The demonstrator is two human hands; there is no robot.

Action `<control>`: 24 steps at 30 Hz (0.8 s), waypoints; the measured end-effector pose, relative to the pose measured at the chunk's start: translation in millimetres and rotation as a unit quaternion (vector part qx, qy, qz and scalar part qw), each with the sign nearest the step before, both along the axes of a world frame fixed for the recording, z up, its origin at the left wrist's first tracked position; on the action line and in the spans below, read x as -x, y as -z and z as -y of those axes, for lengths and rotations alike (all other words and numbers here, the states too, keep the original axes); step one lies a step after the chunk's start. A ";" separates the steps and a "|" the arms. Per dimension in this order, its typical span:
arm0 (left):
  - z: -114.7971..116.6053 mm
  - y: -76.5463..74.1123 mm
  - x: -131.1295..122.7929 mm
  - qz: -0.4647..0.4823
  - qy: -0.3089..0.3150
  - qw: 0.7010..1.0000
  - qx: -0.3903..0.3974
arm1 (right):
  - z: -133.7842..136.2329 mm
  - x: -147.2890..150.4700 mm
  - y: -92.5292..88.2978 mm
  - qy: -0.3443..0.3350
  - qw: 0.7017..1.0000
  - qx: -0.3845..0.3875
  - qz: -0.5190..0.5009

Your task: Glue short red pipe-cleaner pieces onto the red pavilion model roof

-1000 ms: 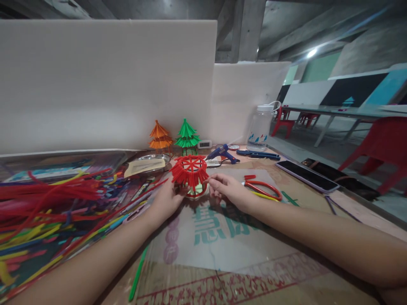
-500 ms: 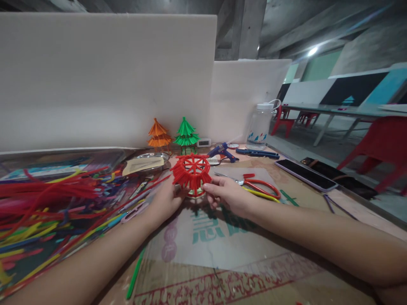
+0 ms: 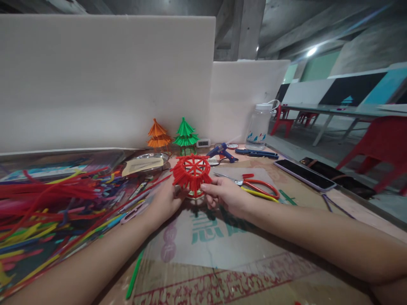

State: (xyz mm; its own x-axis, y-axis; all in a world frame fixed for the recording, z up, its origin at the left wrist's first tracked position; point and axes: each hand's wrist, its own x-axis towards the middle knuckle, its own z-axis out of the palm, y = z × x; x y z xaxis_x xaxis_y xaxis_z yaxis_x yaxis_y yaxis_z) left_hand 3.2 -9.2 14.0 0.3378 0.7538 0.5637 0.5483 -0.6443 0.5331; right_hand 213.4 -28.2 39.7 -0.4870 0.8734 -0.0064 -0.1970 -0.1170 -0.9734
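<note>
Between my two hands is a red pipe-cleaner pavilion model [image 3: 192, 173], with a spoked ring on top and a skirt of short red strips around it. My left hand [image 3: 170, 195] grips it from the left, its fingertips partly hidden behind the strips. On the right side, my right hand [image 3: 224, 192] pinches the lower edge of the skirt between thumb and fingers. Just beyond my right hand lie red-handled scissors [image 3: 260, 188]. Farther back stand an orange pipe-cleaner pavilion [image 3: 158, 136] and a green one [image 3: 185, 136].
Loose coloured pipe cleaners [image 3: 47, 199] pile up at the left. A blue glue gun [image 3: 222, 151], a metal dish [image 3: 159, 159], a clear water bottle [image 3: 257, 127] and a phone [image 3: 304, 175] lie or stand around the back and right. A white panel [image 3: 104, 80] rises behind.
Both hands keep their hold on the red pavilion, which stays in nearly the same place. The whole view has shifted very slightly.
</note>
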 end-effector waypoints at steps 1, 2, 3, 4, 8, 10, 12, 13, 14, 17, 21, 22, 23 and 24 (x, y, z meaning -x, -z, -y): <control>0.2 -0.4 -0.3 0.002 0.002 1.000 0.001 | -0.2 0.1 0.2 0.003 1.000 0.002 0.002; 0.5 -1.0 -0.8 0.004 0.006 1.000 0.003 | -0.6 0.2 0.3 0.004 1.000 0.003 0.006; 0.7 -1.6 -1.3 0.006 0.009 1.000 0.004 | -1.2 -0.1 0.4 0.006 1.000 0.001 0.017; 0.7 -2.1 -1.7 0.010 0.010 1.000 0.005 | -2.2 -0.8 0.2 0.005 0.999 -0.007 0.038; -1.3 -0.8 -2.0 0.038 0.023 0.998 0.032 | -6.6 -10.4 -2.2 -0.006 0.963 -0.132 0.235; -3.3 1.5 -1.1 0.055 0.029 0.996 0.057 | -7.6 -18.9 -5.1 0.036 0.909 -0.262 0.322; -5.1 3.5 0.0 0.058 0.021 0.995 0.074 | -7.6 -27.4 -9.6 0.101 0.839 -0.401 0.354; -5.8 4.0 0.4 0.054 0.015 0.995 0.077 | -7.7 -31.0 -12.3 0.123 0.803 -0.461 0.357; -6.3 4.2 0.6 0.050 0.012 0.996 0.079 | -8.2 -33.8 -15.1 0.135 0.770 -0.511 0.356; -6.2 3.1 0.1 0.042 0.020 0.997 0.070 | -12.6 -37.8 -21.7 0.142 0.689 -0.617 0.352; -4.1 1.1 -1.6 0.043 0.029 0.997 0.052 | -21.6 -37.1 -21.4 0.136 0.618 -0.682 0.366; -3.9 1.1 -1.9 0.044 0.030 0.997 0.051 | -22.9 -36.5 -20.4 0.132 0.612 -0.686 0.371; -3.8 1.4 -2.1 0.045 0.031 0.997 0.051 | -23.6 -35.7 -19.3 0.130 0.608 -0.688 0.374; -4.0 1.9 -2.2 0.045 0.031 0.997 0.053 | -23.7 -34.6 -18.4 0.131 0.604 -0.692 0.374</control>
